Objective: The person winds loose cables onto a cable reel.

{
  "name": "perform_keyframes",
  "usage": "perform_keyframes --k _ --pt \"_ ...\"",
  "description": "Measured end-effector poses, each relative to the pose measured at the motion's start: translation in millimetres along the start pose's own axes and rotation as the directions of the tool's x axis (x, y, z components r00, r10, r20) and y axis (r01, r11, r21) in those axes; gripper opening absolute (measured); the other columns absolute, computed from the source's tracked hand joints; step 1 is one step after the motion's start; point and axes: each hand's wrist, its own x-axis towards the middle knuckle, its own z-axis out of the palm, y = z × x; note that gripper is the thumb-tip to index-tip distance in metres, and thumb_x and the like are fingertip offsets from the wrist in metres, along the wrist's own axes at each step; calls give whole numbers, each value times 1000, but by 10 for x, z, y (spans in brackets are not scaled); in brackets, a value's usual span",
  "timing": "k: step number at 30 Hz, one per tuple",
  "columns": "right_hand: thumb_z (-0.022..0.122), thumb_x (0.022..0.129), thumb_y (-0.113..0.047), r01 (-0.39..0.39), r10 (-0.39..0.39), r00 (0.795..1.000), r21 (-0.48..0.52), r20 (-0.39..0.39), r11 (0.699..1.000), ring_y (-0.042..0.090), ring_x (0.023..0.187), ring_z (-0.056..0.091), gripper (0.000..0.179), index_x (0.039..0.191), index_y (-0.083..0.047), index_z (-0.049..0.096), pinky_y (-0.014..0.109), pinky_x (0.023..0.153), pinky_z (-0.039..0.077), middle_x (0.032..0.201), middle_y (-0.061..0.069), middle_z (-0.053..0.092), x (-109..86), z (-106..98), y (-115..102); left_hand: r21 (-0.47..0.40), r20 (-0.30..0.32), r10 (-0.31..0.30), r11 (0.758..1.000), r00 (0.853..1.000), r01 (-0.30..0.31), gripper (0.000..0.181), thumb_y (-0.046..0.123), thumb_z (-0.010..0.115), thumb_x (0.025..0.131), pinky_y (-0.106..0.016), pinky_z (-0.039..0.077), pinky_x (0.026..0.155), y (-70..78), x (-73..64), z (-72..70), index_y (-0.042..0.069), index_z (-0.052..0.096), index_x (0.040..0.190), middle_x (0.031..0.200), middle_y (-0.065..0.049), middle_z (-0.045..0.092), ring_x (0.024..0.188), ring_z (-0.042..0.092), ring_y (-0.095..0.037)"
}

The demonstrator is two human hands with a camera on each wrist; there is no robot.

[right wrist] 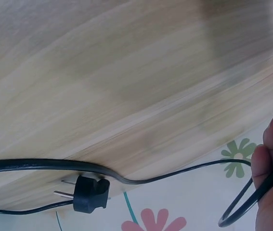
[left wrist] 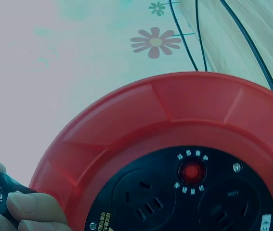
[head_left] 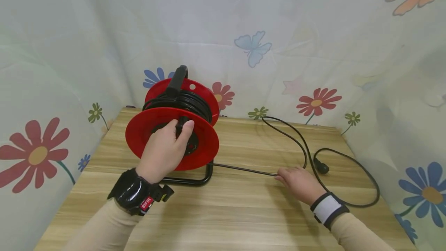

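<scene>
Red, round, two-flanged cable reel [head_left: 202, 133] on a black tubular stand [head_left: 195, 182], standing at the left of the table, its small black crank knob [left wrist: 4, 185] clamped between the thumb and fingers of the left hand [head_left: 165, 148]. Black, thin, flexible cable [head_left: 244, 169], wound on the reel and running out rightward to the right hand [head_left: 301, 183], whose fingers are closed round it, then looping loosely to a black plug with metal prongs [head_left: 322, 167]. Light wood-grain table [head_left: 237, 212] beneath; white hanging sheet [head_left: 209, 18] behind, printed with flowers and butterflies.
</scene>
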Motion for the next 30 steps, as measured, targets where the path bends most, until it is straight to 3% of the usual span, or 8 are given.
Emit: perform_keyframes --k 9,16,21,30 --pt "59 93 -25 28 -28 999 9 23 1000 5 51 36 24 76 -18 45 33 56 41 56 -12 38 45 14 -63 6 1 28 1000 1000 -28 44 52 38 98 -32 43 50 30 -15 111 13 48 79 57 -4 52 51 51 -17" --pt "60 93 -24 47 -47 999 19 2 999 4 48 34 22 77 -18 45 29 51 38 54 -13 36 88 44 -94 15 15 21 1000 1000 -21 40 49 40 98 -35 52 57 44 -19 185 12 52 88 72 -3 67 58 58 -15" --pt "60 92 -24 48 -48 999 21 -6 999 3 48 34 23 76 -18 45 30 52 39 54 -14 37 85 75 -89 17 15 30 999 999 -31 40 49 40 98 -37 54 60 54 -22 253 11 54 91 76 -4 69 61 59 -16" --pt "61 92 -24 49 -49 998 28 -27 998 6 50 35 24 75 -18 46 32 54 41 54 -12 36 101 55 -156 52 14 55 997 998 -56 38 46 44 97 -30 46 49 88 -42 379 12 51 82 60 -2 58 52 53 -15"
